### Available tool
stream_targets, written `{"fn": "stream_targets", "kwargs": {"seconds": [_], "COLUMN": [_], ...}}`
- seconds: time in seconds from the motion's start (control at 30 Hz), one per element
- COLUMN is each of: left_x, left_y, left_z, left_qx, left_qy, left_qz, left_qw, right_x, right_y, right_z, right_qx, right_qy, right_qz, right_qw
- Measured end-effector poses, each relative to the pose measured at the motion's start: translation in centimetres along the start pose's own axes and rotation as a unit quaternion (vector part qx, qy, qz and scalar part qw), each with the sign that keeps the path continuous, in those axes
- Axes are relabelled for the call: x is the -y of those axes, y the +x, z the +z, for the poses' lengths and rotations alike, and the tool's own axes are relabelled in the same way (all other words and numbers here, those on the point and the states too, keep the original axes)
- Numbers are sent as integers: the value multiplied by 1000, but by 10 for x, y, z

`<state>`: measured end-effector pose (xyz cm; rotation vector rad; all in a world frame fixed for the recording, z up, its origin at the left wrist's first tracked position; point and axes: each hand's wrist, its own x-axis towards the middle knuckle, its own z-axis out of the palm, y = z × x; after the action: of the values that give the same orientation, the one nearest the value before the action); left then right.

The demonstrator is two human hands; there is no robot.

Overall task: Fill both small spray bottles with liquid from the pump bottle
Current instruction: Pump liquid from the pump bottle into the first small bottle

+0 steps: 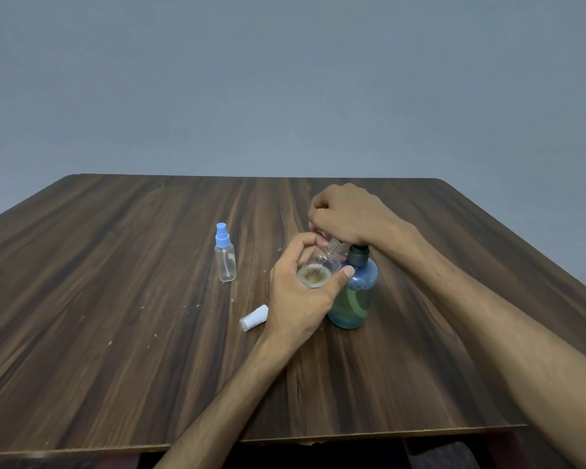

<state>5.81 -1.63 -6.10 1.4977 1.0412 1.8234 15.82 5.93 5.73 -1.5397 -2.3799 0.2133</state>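
Fingers of left hand (pixel 298 296) curl round clear plastic bottle (pixel 322 262); right hand (pixel 345 214) fingers curled atop pump bottle (pixel 354 292).

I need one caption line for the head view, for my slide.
Left hand tilts an uncapped spray bottle at the pump bottle; right hand on its pump.

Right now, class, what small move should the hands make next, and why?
Probably press the pump again: the left hand tilts the open small bottle against the pump bottle, the right hand is on top, and little liquid is in it.
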Motion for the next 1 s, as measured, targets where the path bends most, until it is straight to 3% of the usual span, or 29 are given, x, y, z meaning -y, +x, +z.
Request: {"fn": "stream_targets", "kwargs": {"seconds": [0.1,0.27,0.4,0.53,0.7,0.83,1.0], "left_x": [1,1,0,1,1,1,-1], "left_y": [-1,1,-1,0,-1,0,-1], "left_z": [0,0,0,-1,0,0,1], "left_qx": [7,-1,4,2,7,3,7], "left_qy": [3,7,3,9,-3,2,10], "left_qz": [-2,3,-4,-8,-11,-12,-10], "left_qw": [1000,1000,1000,1000,1000,1000,1000], "right_x": [-2,1,-1,1,-3,1,-3], "right_y": [0,-1,1,1,0,0,1], "right_z": [-5,-1,-6,-1,-7,-2,-7], "right_qx": [-36,-10,-43,-1,-36,-3,-18], "right_qy": [27,-7,8,-5,29,13,23], "right_qz": [-8,-5,-7,-6,-8,-3,-1], "right_qw": [999,1000,999,1000,999,1000,1000]}}
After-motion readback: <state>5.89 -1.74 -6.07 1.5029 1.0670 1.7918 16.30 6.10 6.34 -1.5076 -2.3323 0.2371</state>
